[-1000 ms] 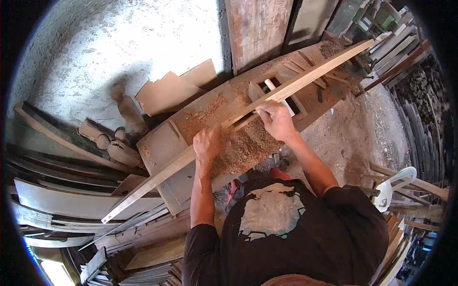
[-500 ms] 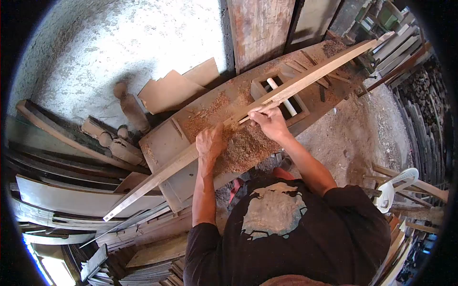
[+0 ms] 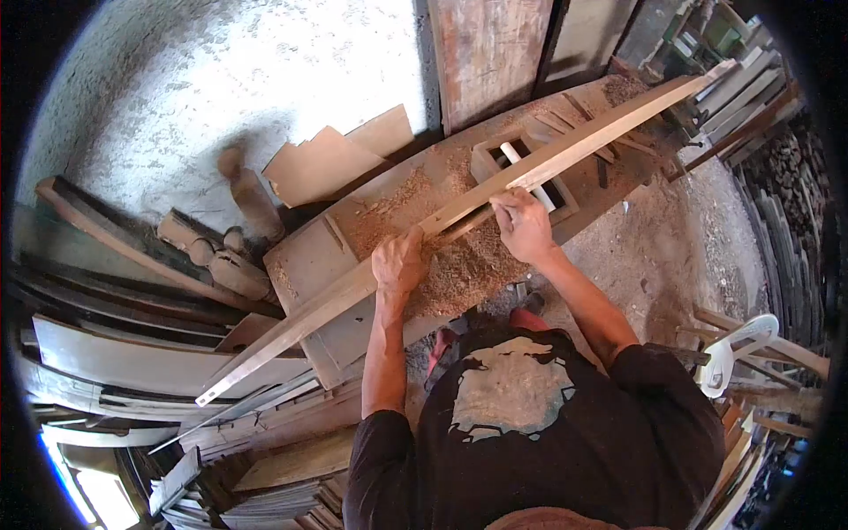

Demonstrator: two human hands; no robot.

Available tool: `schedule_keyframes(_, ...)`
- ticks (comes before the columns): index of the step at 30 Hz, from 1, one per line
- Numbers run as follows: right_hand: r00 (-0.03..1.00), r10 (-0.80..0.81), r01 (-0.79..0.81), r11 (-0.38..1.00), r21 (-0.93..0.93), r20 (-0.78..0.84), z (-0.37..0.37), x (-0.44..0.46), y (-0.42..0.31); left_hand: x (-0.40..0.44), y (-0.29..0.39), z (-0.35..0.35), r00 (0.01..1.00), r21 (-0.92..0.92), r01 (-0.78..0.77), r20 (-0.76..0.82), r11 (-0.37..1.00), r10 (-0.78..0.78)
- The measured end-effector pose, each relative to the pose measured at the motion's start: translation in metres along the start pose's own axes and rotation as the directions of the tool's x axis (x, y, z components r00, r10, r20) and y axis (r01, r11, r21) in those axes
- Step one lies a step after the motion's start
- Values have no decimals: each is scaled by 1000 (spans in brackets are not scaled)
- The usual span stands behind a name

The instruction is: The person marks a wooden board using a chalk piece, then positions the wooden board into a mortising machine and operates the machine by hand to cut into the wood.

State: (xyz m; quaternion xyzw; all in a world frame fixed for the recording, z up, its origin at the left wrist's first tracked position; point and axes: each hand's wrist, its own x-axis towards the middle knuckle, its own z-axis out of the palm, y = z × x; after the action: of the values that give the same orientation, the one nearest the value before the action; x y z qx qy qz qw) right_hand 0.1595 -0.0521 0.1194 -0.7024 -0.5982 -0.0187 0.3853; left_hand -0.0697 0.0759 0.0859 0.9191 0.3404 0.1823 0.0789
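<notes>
A long wooden beam [image 3: 609, 132] lies slantwise across the workbench, with its near left end past the bench edge. My left hand [image 3: 399, 259] is closed over the beam left of its middle. At the beam's near edge, my right hand [image 3: 526, 228] has its fingers bent into a pinch. Whatever they hold is hidden behind the knuckles. Between the hands, a dark narrow gap and a pale strip of wood [image 3: 464, 228] show along the beam's near side. Beneath the beam stands an open wooden box frame [image 3: 565, 215] with a white rod [image 3: 510, 153] across it.
Wood shavings [image 3: 459, 274] cover much of the workbench [image 3: 305, 256]. Thin wooden sticks lie at its far right. Torn brown board [image 3: 322, 168] leans on the wall beside turned wooden posts [image 3: 256, 208]. Stacked planks stand at left, a white plastic chair [image 3: 720, 367] at right.
My right hand has moved slightly right and toward me along the beam's near edge. The thin pale piece that showed at its fingertips is now less visible. My left hand still grips the beam.
</notes>
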Motion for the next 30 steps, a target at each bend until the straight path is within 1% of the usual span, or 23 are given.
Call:
schedule_keyframes(1, 995, 91, -92, 995, 25, 29, -6, 0, 2, 3, 3, 1, 1000, -16, -15, -25, 1000, 15)
schedule_keyframes(4, 994, -105, 103, 982, 157, 6, 16, -3, -25, 0, 2, 6, 1000, -18, -1, 0, 1000, 1)
schedule_keyframes(5, 990, -71, 45, 977, 207, 118, 27, -7, -26, -2, 3, 5, 999, -21, 18, 48, 1000, -17)
schedule_keyframes(7, 998, 2, -29, 910, 414, 66, 20, -11, -34, 0, 7, -2, 989, -25, 54, 139, 998, -50)
schedule_keyframes(8, 998, 41, -58, 859, 509, 45, 13, -9, -35, -2, 8, -2, 995, -71, -8, 96, 997, 15)
schedule_keyframes(9, 980, 142, -191, 868, 459, 139, -4, -14, -25, -8, 10, -1, 996, -117, -68, 54, 991, 74)
schedule_keyframes(10, 962, 229, -272, 858, 436, 148, -7, -24, -1, -14, 11, 1, 992, -163, -126, 9, 979, 129)
schedule_keyframes(11, 944, 296, -329, 856, 400, 143, -29, -24, 5, -23, 17, 12, 991, -79, -132, 9, 988, 133)
schedule_keyframes(12, 991, 131, -115, 947, 301, -33, -38, -30, 25, -33, 24, 28, 990, 8, -139, 12, 990, 139)
schedule_keyframes(13, 893, 450, -391, 745, 540, 26, -48, -37, 30, -40, 28, 37, 989, 97, -146, 18, 984, 145)
schedule_keyframes(16, 799, 601, -485, 640, 596, 5, -65, -64, 71, -46, 30, 43, 992, 72, -130, 14, 989, 129)
schedule_keyframes(17, 730, 683, -535, 553, 639, 20, -65, -76, 78, -47, 28, 35, 987, 40, -122, 114, 992, 116)
schedule_keyframes(19, 580, 814, -572, 379, 728, 32, -62, -83, 93, -41, 26, 19, 970, -14, -131, 207, 991, 131)
schedule_keyframes(20, 554, 832, -601, 419, 680, -23, -57, -85, 105, -40, 24, 16, 955, -46, -140, 257, 989, 147)
schedule_keyframes(22, 497, 856, -668, 483, 567, -144, -54, -86, 141, -34, -14, 31, 947, -258, -142, 246, 956, 207)
schedule_keyframes(23, 449, 887, -733, 433, 524, -106, -60, -82, 152, -25, -35, 35, 941, -365, -149, 235, 919, 246)
schedule_keyframes(24, 462, 867, -726, 491, 482, -188, -59, -79, 169, -17, -48, 26, 922, -334, -28, 356, 942, 154)
schedule_keyframes(25, 460, 862, -727, 504, 466, -214, -58, -75, 184, -10, -64, 15, 885, -290, 77, 461, 954, 69)
schedule_keyframes(26, 458, 856, -729, 516, 450, -240, -58, -70, 200, -12, -106, 42, 834, -419, 177, 544, 891, 90)
schedule_keyframes(27, 442, 875, -741, 479, 471, -196, -62, -62, 206, -16, -130, 55, 883, -342, -143, 380, 929, 276)
schedule_keyframes(28, 375, 918, -752, 384, 536, -130, -68, -47, 200, 8, -103, 22, 733, -381, 176, 666, 908, 138)
schedule_keyframes(29, 324, 942, -742, 313, 592, -91, -68, -43, 207, 21, -88, 3, 597, -329, 331, 799, 884, 73)
schedule_keyframes(30, 271, 961, -726, 239, 644, -52, -67, -39, 213, 34, -72, -16, 438, -231, 462, 899, 856, 6)
